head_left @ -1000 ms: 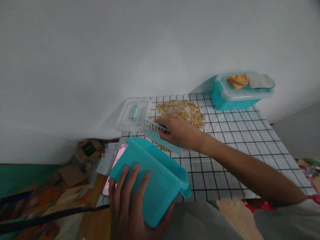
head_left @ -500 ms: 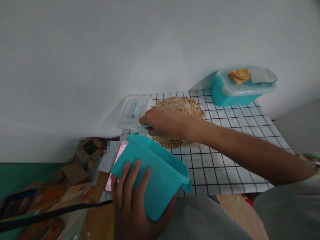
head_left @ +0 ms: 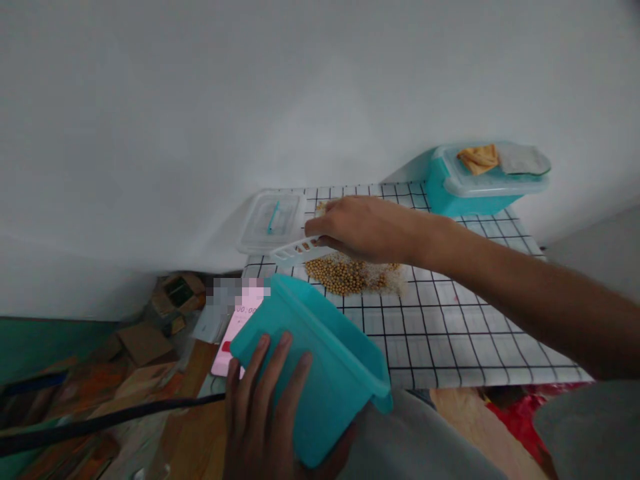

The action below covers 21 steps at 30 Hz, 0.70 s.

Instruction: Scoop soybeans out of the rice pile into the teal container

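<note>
Nearest, the left hand point(head_left: 273, 410) supports a turquoise bin point(head_left: 327, 393) at the near left, its fingers spread across the outer wall and its thumb low around the right side. The bin is tilted, its open mouth turned toward the far right. Grey clothing point(head_left: 425, 437) lies just right of it, and something red point(head_left: 520, 420) shows farther right, below the worktop point(head_left: 480, 340). A black cord point(head_left: 125, 415) runs in from the left toward the left hand.

Left of the bin lies a pink phone point(head_left: 227, 357), partly covered by it; cardboard boxes point(head_left: 146, 345) sit farther left, lower than the worktop.

Beyond the bin, the right hand point(head_left: 370, 230) reaches in from the right and pinches a white slotted panel point(head_left: 287, 255) by its right part. Whether the panel touches the grid-patterned worktop cannot be told. Yellowish beans point(head_left: 340, 275) mixed with pale grains point(head_left: 395, 279) lie under and near this hand.

Far left, a clear lid point(head_left: 255, 227) with a turquoise strip point(head_left: 273, 218) lies flat. Far right stands a lidded turquoise box point(head_left: 457, 200), carrying an orange cloth point(head_left: 479, 160) beside a pale cloth point(head_left: 523, 160). A plain wall point(head_left: 320, 93) rises behind.
</note>
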Tool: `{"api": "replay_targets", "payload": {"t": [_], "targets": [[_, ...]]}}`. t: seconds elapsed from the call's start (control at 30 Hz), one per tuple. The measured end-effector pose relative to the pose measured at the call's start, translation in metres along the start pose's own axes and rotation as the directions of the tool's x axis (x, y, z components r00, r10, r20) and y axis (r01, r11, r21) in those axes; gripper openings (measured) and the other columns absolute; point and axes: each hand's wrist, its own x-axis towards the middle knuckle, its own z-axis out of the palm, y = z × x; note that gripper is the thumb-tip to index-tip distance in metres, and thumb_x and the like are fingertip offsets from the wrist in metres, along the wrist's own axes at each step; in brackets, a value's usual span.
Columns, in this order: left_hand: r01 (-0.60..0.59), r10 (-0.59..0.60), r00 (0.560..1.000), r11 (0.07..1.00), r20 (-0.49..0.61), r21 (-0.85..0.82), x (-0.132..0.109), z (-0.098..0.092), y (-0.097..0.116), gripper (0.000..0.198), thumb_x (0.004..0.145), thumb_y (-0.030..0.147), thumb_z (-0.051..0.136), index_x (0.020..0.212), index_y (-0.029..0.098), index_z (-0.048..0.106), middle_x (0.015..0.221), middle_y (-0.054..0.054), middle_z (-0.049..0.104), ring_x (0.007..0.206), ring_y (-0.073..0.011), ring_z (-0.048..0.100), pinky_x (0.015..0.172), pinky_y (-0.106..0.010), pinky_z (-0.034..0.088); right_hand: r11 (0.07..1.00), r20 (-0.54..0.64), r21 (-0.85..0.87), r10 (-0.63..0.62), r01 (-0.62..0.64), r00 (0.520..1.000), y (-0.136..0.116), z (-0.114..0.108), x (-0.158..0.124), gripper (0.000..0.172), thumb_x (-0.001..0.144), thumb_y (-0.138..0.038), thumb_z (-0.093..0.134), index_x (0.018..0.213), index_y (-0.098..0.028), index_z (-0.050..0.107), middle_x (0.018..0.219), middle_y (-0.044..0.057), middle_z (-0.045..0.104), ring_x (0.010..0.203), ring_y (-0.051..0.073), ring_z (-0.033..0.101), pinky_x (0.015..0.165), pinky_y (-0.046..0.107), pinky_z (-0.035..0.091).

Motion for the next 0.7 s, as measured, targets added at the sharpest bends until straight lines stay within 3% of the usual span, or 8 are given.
{"api": "replay_targets", "payload": {"t": [0.2, 0.4, 0.57, 0.7], "targets": [[-0.043, 0.043, 0.999, 0.999, -0.003, 0.009, -0.02, -0.001, 0.009, 0.08, 0.068, 0.048, 0.081, 0.132, 0.01, 0.052, 0.145, -0.025, 0.049, 0.14, -0.0482, 0.037, 0.115, -0.073, 0.023, 0.975, -0.03, 0.183, -0.125, 0.129, 0.992, -0.011, 0.006, 0.015, 0.026, 0.099, -0.015, 0.045, 0.119, -0.019, 0.061, 0.097, 0.004, 0.069, 0.088, 0.016, 0.06, 0.076, 0.027, 0.036], [-0.104, 0.104, 0.995, 0.993, -0.004, 0.053, -0.036, -0.002, 0.014, 0.081, 0.067, 0.052, 0.081, 0.129, 0.008, 0.054, 0.142, -0.026, 0.05, 0.139, -0.0496, 0.037, 0.114, -0.074, 0.023, 0.905, -0.006, 0.359, -0.243, 0.228, 0.97, -0.021, 0.024, 0.044, 0.022, 0.096, -0.009, 0.045, 0.108, -0.016, 0.063, 0.103, 0.005, 0.071, 0.094, 0.014, 0.061, 0.084, 0.024, 0.04], [-0.063, 0.064, 0.998, 0.997, -0.017, 0.047, -0.037, -0.003, 0.017, 0.079, 0.068, 0.052, 0.08, 0.129, 0.008, 0.055, 0.142, -0.026, 0.051, 0.14, -0.0475, 0.037, 0.117, -0.07, 0.022, 0.899, -0.092, 0.317, -0.289, 0.304, 0.953, -0.017, 0.025, 0.045, 0.025, 0.095, -0.008, 0.044, 0.108, -0.015, 0.064, 0.104, 0.004, 0.071, 0.097, 0.014, 0.062, 0.087, 0.026, 0.042], [-0.1, 0.101, 0.995, 0.994, -0.016, 0.037, -0.038, -0.007, 0.018, 0.079, 0.07, 0.051, 0.08, 0.132, 0.01, 0.054, 0.144, -0.024, 0.05, 0.139, -0.0483, 0.038, 0.116, -0.074, 0.022, 0.918, -0.119, 0.227, -0.306, 0.326, 0.945, -0.007, 0.018, 0.028, 0.028, 0.097, -0.007, 0.041, 0.106, -0.015, 0.067, 0.105, 0.005, 0.072, 0.105, 0.014, 0.062, 0.104, 0.037, 0.037]]}}
